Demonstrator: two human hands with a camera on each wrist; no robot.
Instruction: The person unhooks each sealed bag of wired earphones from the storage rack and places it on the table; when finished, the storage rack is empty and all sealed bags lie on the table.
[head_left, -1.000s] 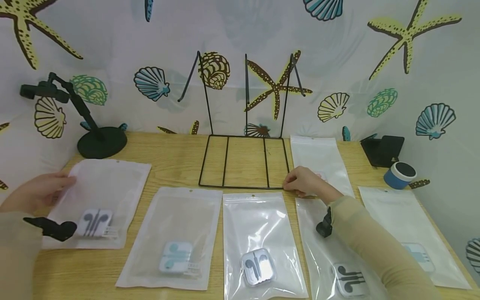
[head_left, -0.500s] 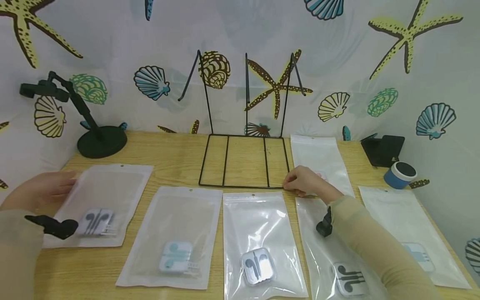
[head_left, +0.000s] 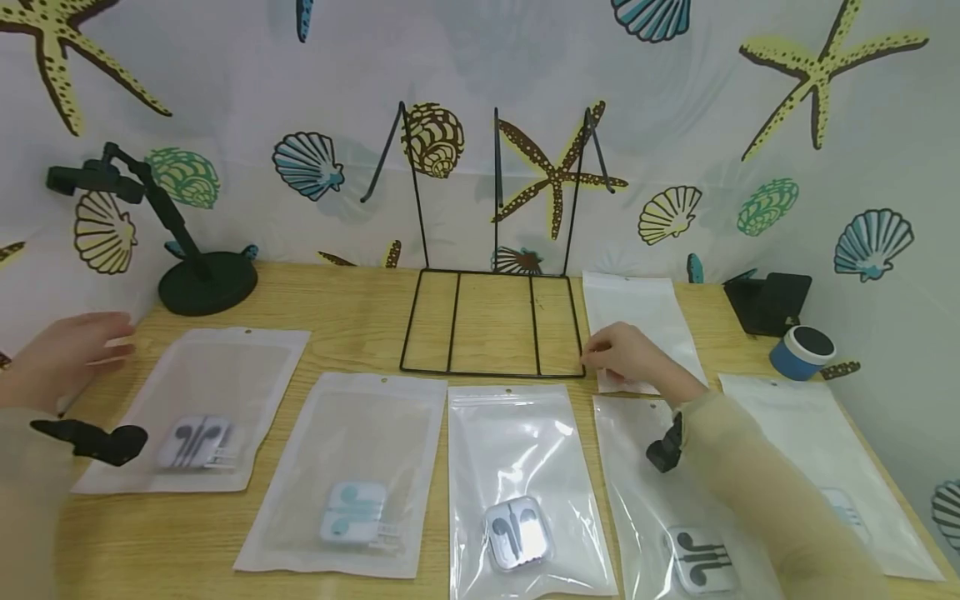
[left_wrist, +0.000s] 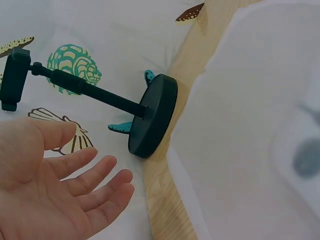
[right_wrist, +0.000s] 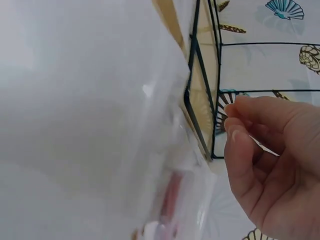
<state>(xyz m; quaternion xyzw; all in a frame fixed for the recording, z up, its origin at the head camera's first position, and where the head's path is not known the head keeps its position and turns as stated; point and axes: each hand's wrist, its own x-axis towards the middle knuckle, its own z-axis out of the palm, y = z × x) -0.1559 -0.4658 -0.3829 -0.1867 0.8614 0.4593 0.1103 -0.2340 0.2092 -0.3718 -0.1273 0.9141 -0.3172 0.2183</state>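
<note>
My left hand [head_left: 75, 350] is held beside the left edge of a frosted zip bag [head_left: 225, 375] with a boxed pair of wired earphones [head_left: 193, 442] inside. Its fingers are spread and loosely bent, with nothing between them in the left wrist view. My right hand [head_left: 622, 358] is at the front right corner of a black wire rack [head_left: 492, 373]. Thumb and fingers are loosely curled and close together, and no object shows between them in the right wrist view. Behind and under that hand lies another white bag [head_left: 633, 300].
Along the front lie a second frosted bag [head_left: 367, 433], a glossy clear bag [head_left: 510, 442], another clear bag [head_left: 630, 442] under my right sleeve, and a bag [head_left: 787, 425] at right. A black stand [head_left: 207, 283], a black holder [head_left: 767, 302] and a blue jar [head_left: 799, 354] stand behind.
My left hand has let go of the left bag and moved up and away to the left; the bag lies flatter. My right hand has shifted slightly right and up at the rack's corner.
</note>
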